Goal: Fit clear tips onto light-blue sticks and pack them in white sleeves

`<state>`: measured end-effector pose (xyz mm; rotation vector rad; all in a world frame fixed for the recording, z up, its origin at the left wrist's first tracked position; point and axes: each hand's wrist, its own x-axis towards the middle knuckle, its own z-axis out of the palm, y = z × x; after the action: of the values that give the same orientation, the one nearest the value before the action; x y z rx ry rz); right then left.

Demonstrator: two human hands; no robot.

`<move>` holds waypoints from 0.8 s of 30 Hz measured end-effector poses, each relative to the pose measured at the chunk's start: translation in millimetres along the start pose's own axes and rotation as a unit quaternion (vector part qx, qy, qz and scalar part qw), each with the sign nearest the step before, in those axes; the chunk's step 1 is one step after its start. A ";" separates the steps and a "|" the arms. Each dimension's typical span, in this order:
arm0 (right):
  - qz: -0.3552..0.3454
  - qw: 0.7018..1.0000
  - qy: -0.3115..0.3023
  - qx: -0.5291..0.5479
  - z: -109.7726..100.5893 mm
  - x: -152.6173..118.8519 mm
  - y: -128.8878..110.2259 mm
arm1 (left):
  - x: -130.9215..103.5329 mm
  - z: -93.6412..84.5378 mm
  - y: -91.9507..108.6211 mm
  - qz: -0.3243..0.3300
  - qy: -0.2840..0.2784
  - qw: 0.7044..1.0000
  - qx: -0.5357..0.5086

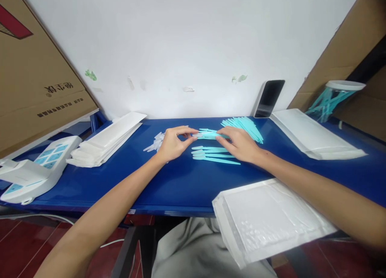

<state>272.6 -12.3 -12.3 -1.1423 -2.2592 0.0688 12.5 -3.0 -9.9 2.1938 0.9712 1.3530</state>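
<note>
You pinched a bundle of slim turquoise sticks (208, 134) above a blue worktop (181, 185) at twelve o'clock from your seat. Your left hand (175, 143) had thumb and forefinger drawn nearly together on the bundle's nine o'clock end, while your right hand (240, 143) nipped its three o'clock end, the grip on each side narrowed to about the bundle's thickness. How firmly you pressed could not be told, nor whether a pale cover sat over the tips.

A short row of matching sticks (215, 154) lay at twelve o'clock, just nearer to you, with a fanned pile (245, 127) at one o'clock beyond your right hand. Pale, translucent pieces (157, 142) were scattered at eleven, partly hidden by your left hand. A padded envelope (271, 217) sat close in at two o'clock, partly over the worktop's near edge.

The sticks looked light, thin and fairly stiff, probably smooth plastic, apt to slide against one another and perhaps to snap if bent. A gentle pinch near both ends, fingertips square across the bundle, seemed the soundest hold.
</note>
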 end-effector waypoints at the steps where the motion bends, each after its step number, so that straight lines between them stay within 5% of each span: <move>1: -0.001 1.000 0.000 0.000 -0.1 -0.1 -0.1 | 0.5 0.4 -0.7 -0.019 -0.006 0.999 -0.026; 8: -0.012 1.000 0.017 0.006 0.5 -0.4 0.6 | 2.6 5.0 -3.5 -0.141 -0.026 0.973 -0.182; 24: -0.029 0.999 -0.006 -0.014 2.7 -3.0 0.5 | 2.4 5.0 -5.0 -0.162 -0.083 0.962 -0.202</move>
<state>272.8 -13.7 -16.1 -1.0933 -2.3088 0.0202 15.8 2.4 -13.9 1.7230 0.8559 1.0828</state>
